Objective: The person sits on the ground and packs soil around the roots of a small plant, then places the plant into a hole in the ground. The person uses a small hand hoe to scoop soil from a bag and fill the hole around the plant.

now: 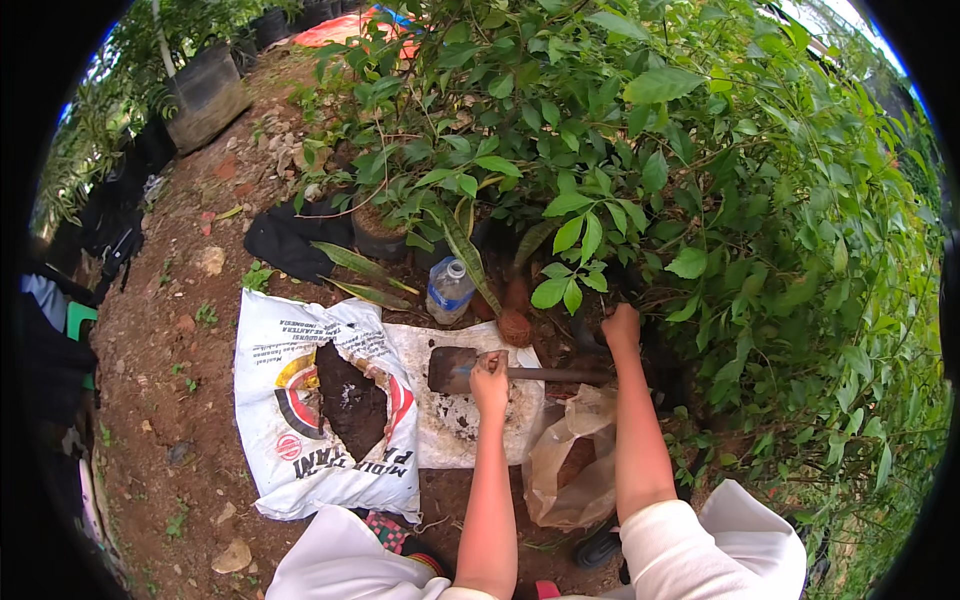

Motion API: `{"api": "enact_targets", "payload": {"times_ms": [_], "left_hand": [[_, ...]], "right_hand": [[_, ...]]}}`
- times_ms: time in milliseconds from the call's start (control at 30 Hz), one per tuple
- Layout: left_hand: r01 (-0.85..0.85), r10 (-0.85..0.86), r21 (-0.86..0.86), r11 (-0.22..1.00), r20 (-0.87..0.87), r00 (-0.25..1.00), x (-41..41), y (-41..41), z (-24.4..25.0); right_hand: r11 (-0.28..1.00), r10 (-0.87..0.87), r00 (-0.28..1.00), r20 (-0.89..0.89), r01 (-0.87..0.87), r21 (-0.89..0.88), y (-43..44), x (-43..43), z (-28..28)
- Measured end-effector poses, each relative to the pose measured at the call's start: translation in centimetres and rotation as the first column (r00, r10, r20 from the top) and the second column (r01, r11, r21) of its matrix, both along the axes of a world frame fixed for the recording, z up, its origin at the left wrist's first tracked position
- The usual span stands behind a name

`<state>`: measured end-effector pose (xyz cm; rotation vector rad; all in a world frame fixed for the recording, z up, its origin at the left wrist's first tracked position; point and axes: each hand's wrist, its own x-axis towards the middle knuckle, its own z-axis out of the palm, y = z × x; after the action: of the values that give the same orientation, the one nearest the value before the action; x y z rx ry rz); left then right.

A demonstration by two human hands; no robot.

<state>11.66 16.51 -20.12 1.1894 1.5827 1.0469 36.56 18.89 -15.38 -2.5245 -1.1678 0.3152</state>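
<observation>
My left hand point(490, 369), fingers curled, is over a garden trowel's metal blade point(452, 369); whether it holds anything is unclear. The trowel's long handle point(559, 374) runs right across a white sack sheet point(442, 442) with soil crumbs. My right hand point(621, 322) reaches to the edge of the leafy shrub, fingers bent around something too small to tell. Left of the sheet lies a torn white sack of planting soil point(352, 405). A clear plastic bag point(559, 480) with brown material sits between my forearms. A coconut-fibre ball point(515, 328) with a snake plant leaf touches the sheet's top edge.
A plastic bottle point(450, 291) with a blue label stands beyond the sheet. Cut snake plant leaves point(367, 266) and black cloth or plastic point(285, 240) lie to its left. The dense shrub point(750, 225) fills the right side. Stones dot the bare soil at left, near a large planter bag point(206, 97).
</observation>
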Motion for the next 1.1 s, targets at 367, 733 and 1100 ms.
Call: {"api": "enact_targets", "payload": {"times_ms": [367,733,1100], "left_hand": [[-0.011,0.012,-0.035,0.999,0.03,0.999,-1.5,0.4,0.9],[0.113,-0.085,-0.085,0.99,0.287,0.954,-0.5,0.1,1.8],[0.068,-0.056,-0.042,0.997,0.253,0.966,-0.7,0.4,0.2]], "right_hand": [[0.953,0.15,0.375,-0.915,0.191,0.235,-2.2,-4.1,-0.8],[0.951,0.31,0.33,-0.892,-0.124,0.285,-2.1,-10.3,-0.2],[0.971,0.238,-0.064,-0.969,0.003,0.238,-2.6,-12.0,0.1]]}}
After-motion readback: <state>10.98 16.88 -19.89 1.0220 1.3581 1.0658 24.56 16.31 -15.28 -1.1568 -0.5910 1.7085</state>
